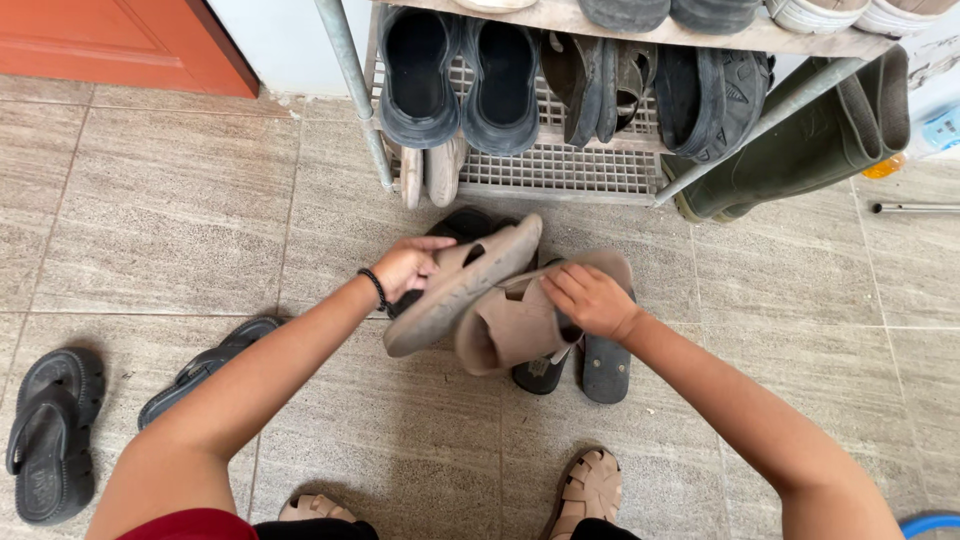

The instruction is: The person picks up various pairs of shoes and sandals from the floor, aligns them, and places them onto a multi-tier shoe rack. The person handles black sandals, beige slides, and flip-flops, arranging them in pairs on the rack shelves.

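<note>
We grip a tan sandal in each hand. Our left hand (pixel 405 265) closes on one sandal (pixel 462 285) by its strap, sole turned outward; our right hand (pixel 592 300) clasps the other (pixel 515 325) just beside it, touching, so the pair sits together. Black slippers (pixel 572 368) lie beneath our hands; the rack (pixel 560 170) stands beyond them.

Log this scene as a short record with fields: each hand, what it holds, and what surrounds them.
left hand: grips a tan slide sandal, sole turned outward
right hand: holds the second tan sandal by its strap
sandals: touching, held above the tiled floor
beneath: dark flip-flops
ahead: metal shoe rack with dark slides; green rubber boots lean on it
far left: black sandal
</note>
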